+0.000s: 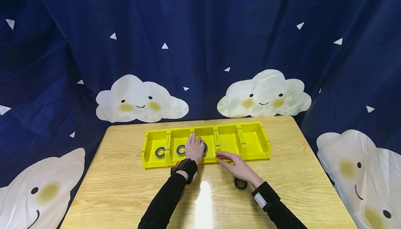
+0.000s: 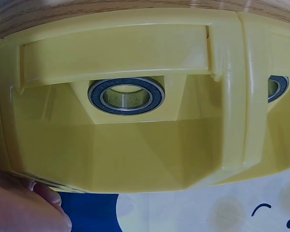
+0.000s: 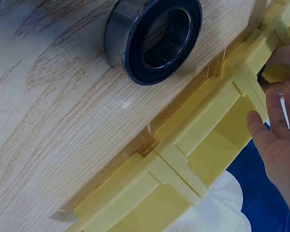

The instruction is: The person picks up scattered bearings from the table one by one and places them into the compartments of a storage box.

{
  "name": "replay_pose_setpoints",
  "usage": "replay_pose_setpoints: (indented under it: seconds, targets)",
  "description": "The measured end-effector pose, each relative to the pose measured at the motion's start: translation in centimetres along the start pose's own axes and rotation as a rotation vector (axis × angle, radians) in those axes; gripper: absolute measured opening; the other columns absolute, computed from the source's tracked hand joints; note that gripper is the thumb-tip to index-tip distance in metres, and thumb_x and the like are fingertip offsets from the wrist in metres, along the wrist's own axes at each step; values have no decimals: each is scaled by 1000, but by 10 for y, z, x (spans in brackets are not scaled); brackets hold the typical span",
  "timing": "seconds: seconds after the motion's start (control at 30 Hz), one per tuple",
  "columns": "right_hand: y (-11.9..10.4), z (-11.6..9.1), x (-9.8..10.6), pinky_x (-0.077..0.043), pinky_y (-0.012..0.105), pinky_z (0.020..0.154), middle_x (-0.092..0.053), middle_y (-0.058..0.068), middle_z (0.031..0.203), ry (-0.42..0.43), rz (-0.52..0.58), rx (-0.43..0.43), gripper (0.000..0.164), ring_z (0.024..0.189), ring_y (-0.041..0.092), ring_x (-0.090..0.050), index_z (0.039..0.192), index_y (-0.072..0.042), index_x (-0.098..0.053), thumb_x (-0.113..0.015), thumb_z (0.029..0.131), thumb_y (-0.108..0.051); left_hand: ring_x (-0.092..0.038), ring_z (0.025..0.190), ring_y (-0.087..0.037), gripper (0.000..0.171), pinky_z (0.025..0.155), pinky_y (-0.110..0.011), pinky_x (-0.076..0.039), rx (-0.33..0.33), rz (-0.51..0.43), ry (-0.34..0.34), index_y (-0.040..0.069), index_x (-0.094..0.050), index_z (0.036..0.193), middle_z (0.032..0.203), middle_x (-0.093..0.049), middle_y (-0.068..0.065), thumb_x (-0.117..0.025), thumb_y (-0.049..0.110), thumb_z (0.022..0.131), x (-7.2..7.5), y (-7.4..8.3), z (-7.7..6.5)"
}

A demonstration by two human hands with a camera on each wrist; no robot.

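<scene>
Five yellow bins (image 1: 255, 138) are joined in one row on the table (image 1: 112, 166), and are here counted from the left; inside the first of the bins a bearing (image 1: 160, 157) is placed; inside the second a second bearing (image 2: 157, 95) is placed, near the front wall; inside the third a third bearing (image 1: 205, 148) is seen, partly covered by the left hand (image 1: 195, 149).

The left hand is held over the third of the bins; its fingertips are hidden in the head view, so it cannot be told whether the third bearing is grasped by them or released; the right hand (image 1: 236, 166) is held at the front of the bins, near the wall between the third and the fourth; its fingers are extended and relaxed, and nothing is grasped by them; whether the bins are touched by it cannot be told.

In front of the bins, below the right hand, a loose bearing (image 3: 135, 48) is stood on the table, apart from the bins; no bearing is seen in the fourth and the fifth; on both wrists black bands (image 1: 188, 168) are worn, over black sleeves (image 1: 166, 201); behind the bins a blue curtain (image 1: 200, 58) is hung, printed with white clouds (image 1: 266, 93).
</scene>
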State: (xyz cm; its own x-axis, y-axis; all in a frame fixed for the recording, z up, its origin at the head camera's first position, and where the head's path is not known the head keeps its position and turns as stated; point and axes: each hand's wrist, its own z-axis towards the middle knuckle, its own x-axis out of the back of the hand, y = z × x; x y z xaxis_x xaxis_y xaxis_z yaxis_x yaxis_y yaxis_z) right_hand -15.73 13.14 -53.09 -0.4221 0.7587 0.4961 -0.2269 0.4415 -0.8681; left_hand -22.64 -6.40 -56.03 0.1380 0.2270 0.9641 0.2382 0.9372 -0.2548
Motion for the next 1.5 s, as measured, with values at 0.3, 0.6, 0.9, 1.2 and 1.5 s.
replay_pose_setpoints:
  seconds: [0.3,0.6,0.9,1.2,1.5]
  targets:
    - [4,1,-2,-46,49,103,-59,15,134,-15,31,-2,41,124,34,-55,137,-8,-53,-52,100,-24,-43,104,-26,18,89,-35,-32,-7,-49,15,22,-74,95,100,-60,1,-58,15,94,2,0,1]
    - [5,-1,-1,-47,45,102,-58,18,135,-29,32,-11,42,125,36,-55,138,-4,-51,-51,100,-23,-38,90,-24,14,78,-30,-26,-16,-118,148,20,-73,95,96,-58,-2,-59,15,94,2,-7,-11]
    - [9,-4,2,-44,50,104,-57,19,135,-14,34,-28,45,124,36,-55,138,-3,-51,-52,100,-26,-45,97,-26,24,79,-32,-34,-8,-197,244,18,-71,101,109,-60,-4,-73,34,83,3,-9,-13]
    - [15,-11,8,-45,50,103,-57,20,135,0,30,-39,44,125,35,-55,138,-3,-49,-50,100,-25,-45,114,-30,26,91,-38,-39,23,-309,296,15,-71,106,124,-55,-11,-73,27,82,8,-13,-21]
    - [21,-20,15,-41,53,105,-57,21,135,15,8,-38,46,126,36,-53,138,-3,-50,-51,100,-29,-47,117,-31,22,101,-41,-42,34,-410,297,10,-72,104,121,-56,-13,-69,19,84,6,-18,-34]
